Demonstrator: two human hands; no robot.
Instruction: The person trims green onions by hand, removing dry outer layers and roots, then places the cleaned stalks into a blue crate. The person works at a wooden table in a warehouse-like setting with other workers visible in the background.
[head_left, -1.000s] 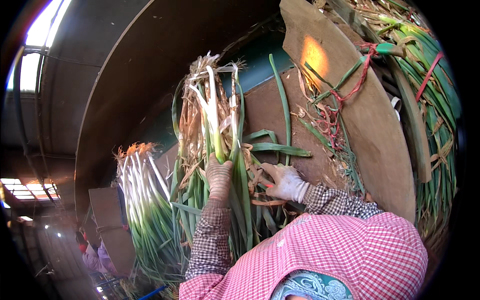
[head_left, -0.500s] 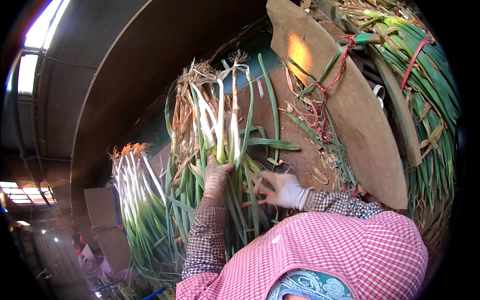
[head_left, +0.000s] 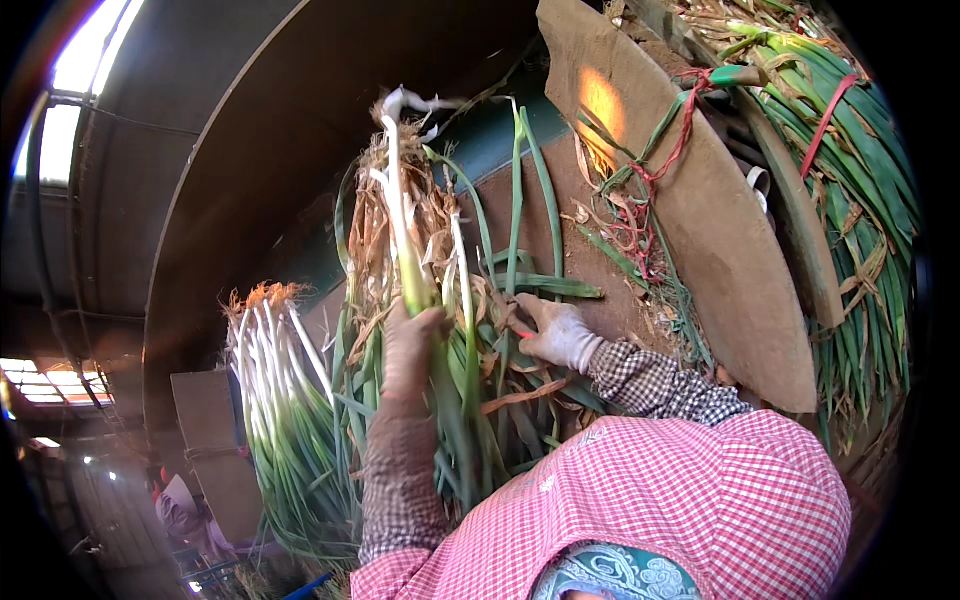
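My gloved left hand (head_left: 408, 350) is closed around a green onion (head_left: 401, 210), its white root end pointing away from me and its leaves trailing toward my body. At its tip, a peeled white layer streams off to the right, blurred. My right hand (head_left: 562, 335), in a whitish glove, is closed beside the brown dry leaves (head_left: 535, 393). A small red bit shows at its fingers; what they hold cannot be made out. Beneath and around the held onion lies a heap of unpeeled green onions (head_left: 372, 240) with brown skins and roots.
Left of the heap lies a bunch of clean green onions (head_left: 280, 390) with white stems. A worn board (head_left: 680, 220) with red and green ties stands at right; tied green onions (head_left: 850, 150) lie beyond it. Loose leaves (head_left: 550, 285) litter the work surface (head_left: 620, 315).
My left hand has shifted slightly left and up, bringing one green onion clear of the others. My right hand has moved up slightly, and a white layer now swings at the onion's tip.
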